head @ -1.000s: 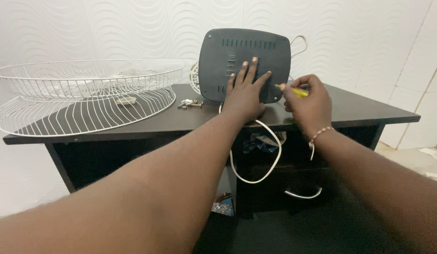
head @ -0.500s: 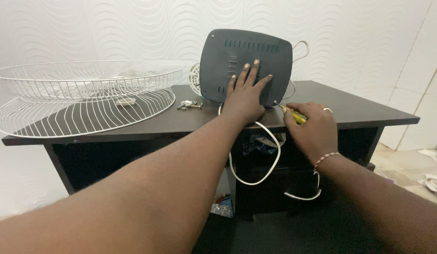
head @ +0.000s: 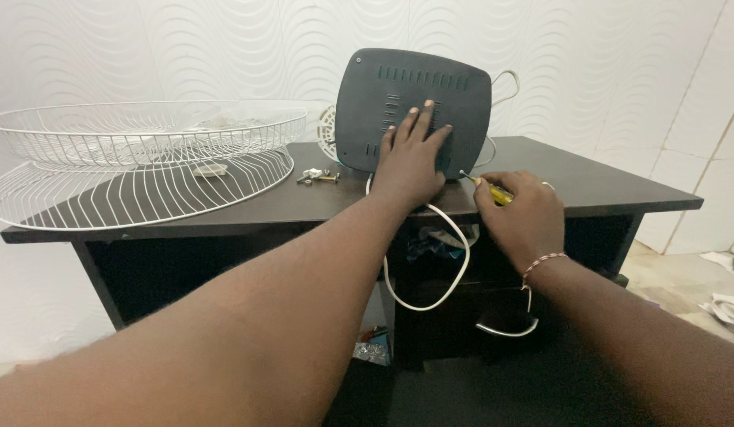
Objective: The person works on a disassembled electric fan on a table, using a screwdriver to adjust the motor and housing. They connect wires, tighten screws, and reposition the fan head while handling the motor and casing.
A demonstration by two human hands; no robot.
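Note:
A dark grey vented fan housing (head: 383, 103) stands upright on the dark wooden table (head: 588, 186). My left hand (head: 410, 158) lies flat against the housing's lower front, fingers spread. My right hand (head: 521, 213) grips a yellow-handled screwdriver (head: 486, 188), its metal tip touching the housing's lower right corner. A white cord (head: 454, 269) loops down from the housing over the table's front edge.
Two white wire fan guards (head: 145, 170) lie stacked on the table's left side. Small metal screws and parts (head: 315, 175) sit beside the housing. A white patterned wall is behind. Cloths lie on the floor at the right (head: 727, 304).
My right hand has dropped from the housing's right side to its lower right corner, bringing the screwdriver tip against it. The left hand has stayed on the housing.

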